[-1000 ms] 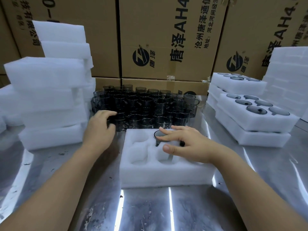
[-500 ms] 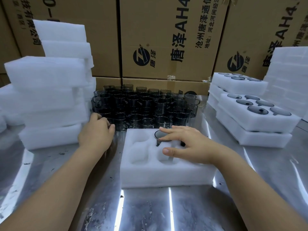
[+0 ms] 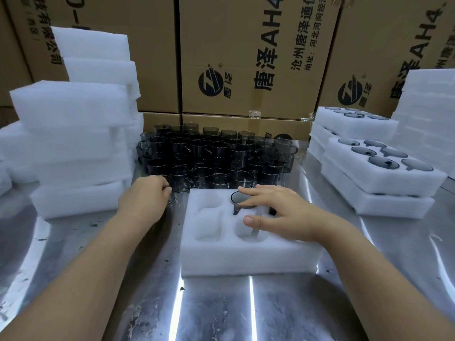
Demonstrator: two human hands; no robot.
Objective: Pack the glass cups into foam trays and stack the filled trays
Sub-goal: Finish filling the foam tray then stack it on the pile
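Foam tray (image 3: 246,257) front and centre, its near pockets bare. Right hand (image 3: 278,214) lies flat on the tray, fingers straight and spread over a seated cup (image 3: 238,198) in a back pocket. Just off the tray's back-left corner, left hand (image 3: 144,200) curls round a glass cup (image 3: 170,194); the empty pockets lie to its right, so the left is nearer. Behind the tray, the cup cluster (image 3: 216,153) waits

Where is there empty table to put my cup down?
Bare metal table lies in front of the foam tray, between the arms, and in the strip between that tray and the filled trays. Behind it the glass cups crowd, up to the empty foam stack.
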